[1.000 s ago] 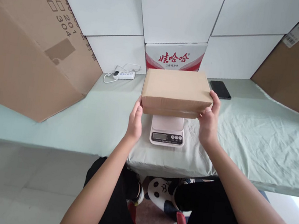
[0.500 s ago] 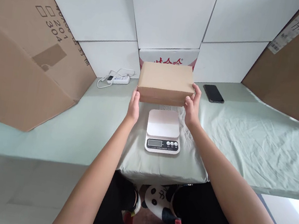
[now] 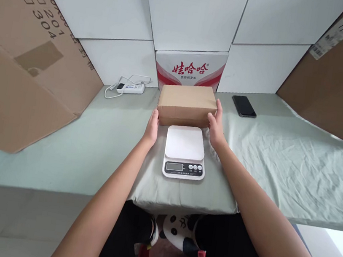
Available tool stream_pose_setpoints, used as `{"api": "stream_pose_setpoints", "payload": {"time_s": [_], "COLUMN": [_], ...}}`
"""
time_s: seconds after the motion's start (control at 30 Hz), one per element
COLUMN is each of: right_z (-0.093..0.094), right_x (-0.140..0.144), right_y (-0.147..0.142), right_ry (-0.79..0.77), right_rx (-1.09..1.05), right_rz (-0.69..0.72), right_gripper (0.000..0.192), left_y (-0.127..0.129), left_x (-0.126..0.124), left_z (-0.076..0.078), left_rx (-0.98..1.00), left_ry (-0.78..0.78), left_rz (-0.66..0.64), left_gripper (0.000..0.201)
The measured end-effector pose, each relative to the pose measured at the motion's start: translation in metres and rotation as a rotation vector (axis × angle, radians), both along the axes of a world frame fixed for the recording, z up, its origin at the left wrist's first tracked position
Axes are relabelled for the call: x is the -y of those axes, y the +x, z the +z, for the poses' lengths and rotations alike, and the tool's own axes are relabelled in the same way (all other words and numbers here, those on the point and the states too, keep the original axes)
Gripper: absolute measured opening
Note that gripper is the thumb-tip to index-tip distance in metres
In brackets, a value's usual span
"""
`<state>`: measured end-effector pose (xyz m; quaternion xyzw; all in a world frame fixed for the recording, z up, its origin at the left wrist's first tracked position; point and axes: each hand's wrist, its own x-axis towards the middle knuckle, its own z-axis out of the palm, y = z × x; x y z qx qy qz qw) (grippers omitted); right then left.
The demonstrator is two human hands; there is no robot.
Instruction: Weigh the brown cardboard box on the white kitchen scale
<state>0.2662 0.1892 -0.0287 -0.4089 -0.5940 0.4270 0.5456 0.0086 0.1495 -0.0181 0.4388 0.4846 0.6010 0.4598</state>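
Observation:
A closed brown cardboard box [image 3: 188, 101] is held between my two hands, just behind the scale. My left hand [image 3: 151, 126] presses against its left end, and my right hand [image 3: 216, 125] grips the right end with the thumb on the front face. A white digital kitchen scale [image 3: 184, 152] stands in front of the box with nothing on its plate, its display and buttons toward me. The box hides the cloth behind it, and I cannot tell for sure whether its underside rests fully on the table.
A green cloth covers the table [image 3: 111, 145]. A white power strip [image 3: 130, 88] with a cable lies at the back left, a black phone [image 3: 244, 106] at the back right. White boxes [image 3: 194, 12] line the back; large cardboard panels [image 3: 15, 81] flank the sides.
The box has come down behind the scale, with both hands still on it, uncovering the red lettering on the carton at the back. The view has shifted slightly.

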Motion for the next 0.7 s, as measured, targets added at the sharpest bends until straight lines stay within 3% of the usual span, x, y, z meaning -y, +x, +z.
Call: {"api": "stream_pose_setpoints", "payload": {"time_s": [0.33,0.7], "right_z": [-0.001,0.013], "right_x": [-0.001,0.01], "right_y": [0.001,-0.003], "right_ry": [-0.056,-0.182], "right_rx": [0.001,-0.118], "right_rz": [0.01,-0.097], "right_gripper": [0.115,0.094], "left_y": [0.0,-0.004], "left_x": [-0.003,-0.004], "left_z": [0.001,-0.008], "left_rx": [0.015,-0.011], "left_ry": [-0.011,0.057], "left_rz": [-0.001,-0.009], "left_gripper": [0.064,0.075]}}
